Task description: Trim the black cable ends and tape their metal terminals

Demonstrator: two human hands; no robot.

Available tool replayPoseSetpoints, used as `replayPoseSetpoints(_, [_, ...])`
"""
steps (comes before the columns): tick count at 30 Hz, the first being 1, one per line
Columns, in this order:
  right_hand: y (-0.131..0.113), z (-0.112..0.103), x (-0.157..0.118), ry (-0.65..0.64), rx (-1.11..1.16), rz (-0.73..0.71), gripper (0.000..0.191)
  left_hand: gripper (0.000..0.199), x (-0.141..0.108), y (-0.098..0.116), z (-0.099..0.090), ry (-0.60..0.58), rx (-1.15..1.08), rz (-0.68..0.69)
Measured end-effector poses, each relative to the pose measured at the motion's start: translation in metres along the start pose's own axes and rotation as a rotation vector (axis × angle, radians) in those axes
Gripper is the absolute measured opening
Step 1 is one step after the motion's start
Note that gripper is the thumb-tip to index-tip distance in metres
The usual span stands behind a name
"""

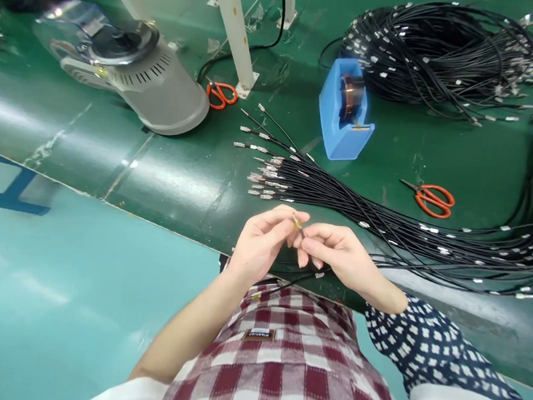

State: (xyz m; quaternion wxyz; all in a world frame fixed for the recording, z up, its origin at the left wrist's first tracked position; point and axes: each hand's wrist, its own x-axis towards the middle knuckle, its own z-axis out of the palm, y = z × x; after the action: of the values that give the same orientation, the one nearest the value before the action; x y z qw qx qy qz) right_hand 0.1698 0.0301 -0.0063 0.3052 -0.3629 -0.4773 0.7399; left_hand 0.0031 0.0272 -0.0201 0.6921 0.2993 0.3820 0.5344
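Cable end (297, 224) in the pinch of left hand (261, 240) and right hand (339, 252), its shape partly hidden.

This looks like a cable-assembly workshop. A long, glossy, green-topped bench (191, 199) carries a thick coil of thin black cables (426, 52) with pale tags, a blue plastic tape dispenser (341, 138) and small orange-handled metal scissors (422, 193). White metal posts (235, 30) stand on it; a smooth turquoise floor (74, 282) lies below.
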Motion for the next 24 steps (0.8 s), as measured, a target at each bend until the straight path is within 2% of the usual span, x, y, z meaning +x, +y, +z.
replayPoseSetpoints(8, [-0.006, 0.000, 0.002, -0.115, -0.052, 0.035, 0.031, 0.019, -0.002, -0.003, -0.001, -0.006, -0.016, 0.020])
replayPoseSetpoints(14, [-0.008, 0.004, 0.007, -0.062, -0.053, -0.013, 0.030, 0.015, -0.003, -0.004, -0.005, -0.016, 0.031, 0.086])
replayPoseSetpoints(19, [-0.012, 0.011, 0.004, 0.011, -0.074, -0.026, 0.033, 0.007, -0.005, -0.007, -0.014, -0.068, 0.158, 0.245])
replayPoseSetpoints(24, [-0.013, 0.015, 0.000, 0.091, -0.217, -0.080, 0.027, 0.016, -0.010, -0.007, -0.018, -0.068, 0.316, 0.420])
